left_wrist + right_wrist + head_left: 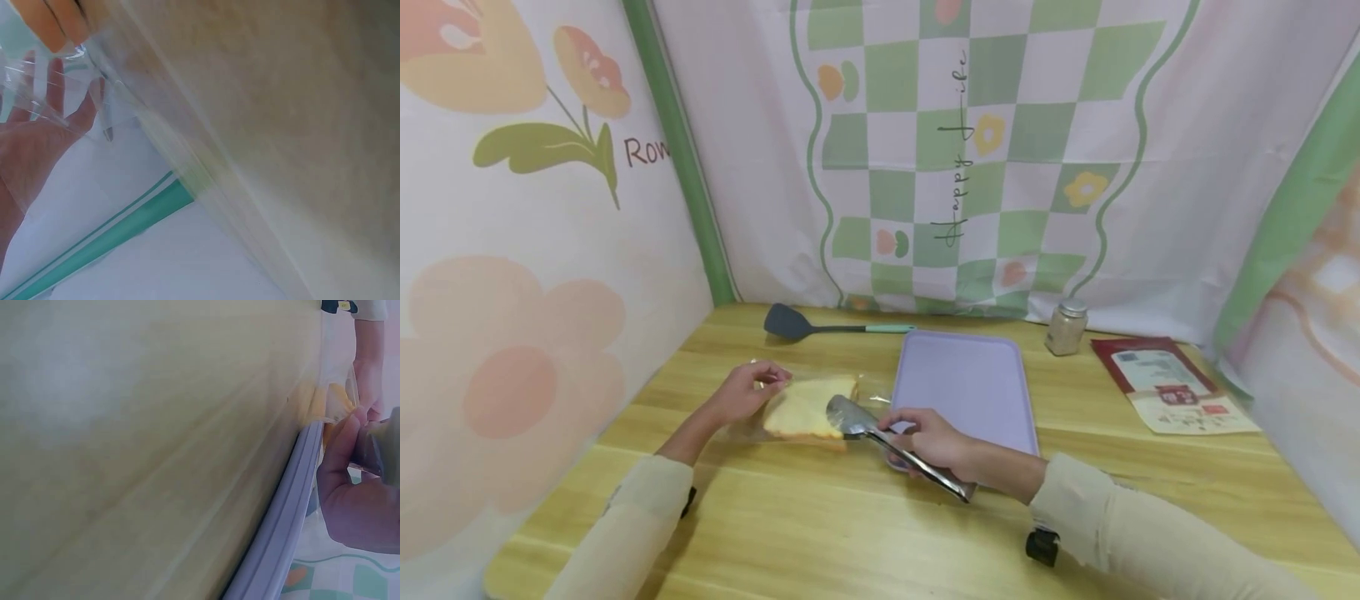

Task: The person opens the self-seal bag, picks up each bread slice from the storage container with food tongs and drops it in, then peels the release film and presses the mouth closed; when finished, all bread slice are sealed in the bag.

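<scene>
Slices of bread (808,404) with orange-brown crust lie in a clear plastic bag (874,390) left of the purple tray. My left hand (751,392) pinches the bag's left end, and its fingers show through the clear film in the left wrist view. My right hand (928,442) grips metal tongs (917,462) around the middle. The broad head of the tongs lies over the bread's right edge; whether it grasps a slice I cannot tell. In the right wrist view, the right hand (356,494) hides much of the tongs.
The purple tray (962,383) lies partly under my right forearm. Behind are a dark spatula (790,323) with a mint handle and a glass jar (1066,327) with a metal lid. A red and cream packet (1172,385) lies at the right. Printed curtains enclose the wooden table (820,533).
</scene>
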A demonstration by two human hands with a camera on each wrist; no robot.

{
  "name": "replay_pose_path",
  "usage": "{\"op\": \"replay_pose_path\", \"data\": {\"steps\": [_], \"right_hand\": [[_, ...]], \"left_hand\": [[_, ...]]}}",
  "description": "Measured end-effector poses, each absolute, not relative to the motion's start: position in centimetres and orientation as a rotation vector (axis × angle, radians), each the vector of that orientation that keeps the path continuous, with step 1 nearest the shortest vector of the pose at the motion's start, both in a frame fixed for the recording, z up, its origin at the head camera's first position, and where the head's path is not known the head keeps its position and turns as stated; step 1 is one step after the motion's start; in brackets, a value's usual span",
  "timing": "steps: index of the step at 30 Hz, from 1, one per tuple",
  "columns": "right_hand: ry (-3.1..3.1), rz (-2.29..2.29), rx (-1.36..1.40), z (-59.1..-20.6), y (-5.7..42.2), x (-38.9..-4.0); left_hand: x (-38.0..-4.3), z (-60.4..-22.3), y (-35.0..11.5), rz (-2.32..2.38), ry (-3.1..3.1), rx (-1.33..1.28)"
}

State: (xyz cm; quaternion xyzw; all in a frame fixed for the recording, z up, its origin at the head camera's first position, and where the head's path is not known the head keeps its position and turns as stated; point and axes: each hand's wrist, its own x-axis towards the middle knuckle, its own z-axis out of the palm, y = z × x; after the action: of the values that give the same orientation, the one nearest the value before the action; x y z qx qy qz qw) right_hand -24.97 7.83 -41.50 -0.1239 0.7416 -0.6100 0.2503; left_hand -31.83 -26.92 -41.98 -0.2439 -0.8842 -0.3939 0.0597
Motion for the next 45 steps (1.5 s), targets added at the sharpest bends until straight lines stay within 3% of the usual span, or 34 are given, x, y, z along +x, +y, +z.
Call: {"op": "replay_pose_path", "data": {"steps": [19,45], "right_hand": [[2.063,-1.511,-0.497,-39.4,10.4,-25.1],[1.967,-1.442,-0.653,-38.0,20.4,-25.2]], "left_hand": [[-31.9,-42.3,-26.6,-1.230,-2.683,-0.738],[-31.9,-42.3,-26.6,-1.231,-2.708,-0.706]]}}
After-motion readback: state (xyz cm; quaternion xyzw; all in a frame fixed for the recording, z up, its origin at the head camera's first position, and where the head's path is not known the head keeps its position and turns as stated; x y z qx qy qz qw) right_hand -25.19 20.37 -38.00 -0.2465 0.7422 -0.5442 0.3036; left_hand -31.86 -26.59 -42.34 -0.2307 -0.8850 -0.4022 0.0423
